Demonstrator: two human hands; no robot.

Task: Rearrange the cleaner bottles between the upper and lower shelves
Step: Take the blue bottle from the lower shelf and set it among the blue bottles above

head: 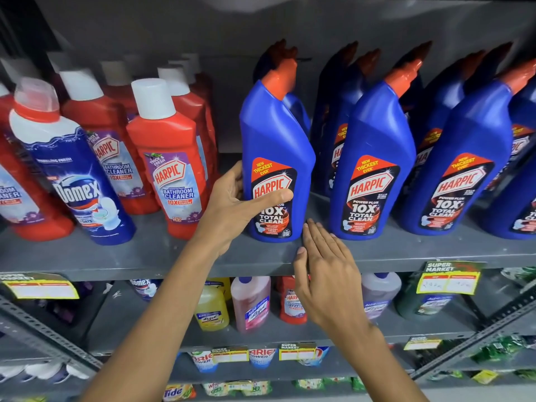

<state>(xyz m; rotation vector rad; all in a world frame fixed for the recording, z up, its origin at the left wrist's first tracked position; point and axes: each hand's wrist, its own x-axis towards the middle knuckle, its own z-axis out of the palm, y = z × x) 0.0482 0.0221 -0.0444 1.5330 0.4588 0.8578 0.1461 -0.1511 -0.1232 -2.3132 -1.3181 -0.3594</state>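
A blue Harpic toilet cleaner bottle (275, 146) with an orange cap stands upright on the grey upper shelf (145, 256). My left hand (235, 204) wraps around its lower left side, thumb across the label. My right hand (324, 265) is open with flat fingers at the shelf's front edge, just right of the bottle's base, holding nothing. More blue Harpic bottles (374, 158) fill the shelf to the right. Red Harpic bathroom cleaner bottles (171, 158) and a blue-and-white Domex bottle (72, 169) stand to the left.
The lower shelf (261, 335) holds a yellow bottle (211, 309), a pink bottle (252, 303), a small red Harpic bottle (290, 303), a purple bottle (380, 294) and a dark green one (420, 306). Yellow price tags (449, 281) hang on the shelf edge. Detergent packs lie below.
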